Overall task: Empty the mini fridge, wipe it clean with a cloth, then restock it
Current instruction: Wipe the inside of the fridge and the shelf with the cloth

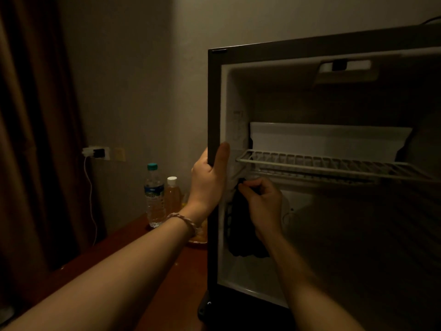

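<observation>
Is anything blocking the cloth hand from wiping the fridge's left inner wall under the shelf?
Nothing visible. The right hand holds the dark cloth at the left inner wall, just below the wire shelf. The left hand grips the fridge's outer edge, clear of that wall.

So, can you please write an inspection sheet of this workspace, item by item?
Surface: reddish wooden table, bare near the front.
Job's things: mini fridge open, nothing seen on its wire shelf; dark cloth against the inner left wall.
Clutter: water bottle, amber bottle, plate partly hidden.
Grips: left hand grips the fridge's front left edge; right hand holds the cloth.
Cables: white cable hangs from a wall socket.
Surroundings: curtain, plain wall, dim light.
</observation>
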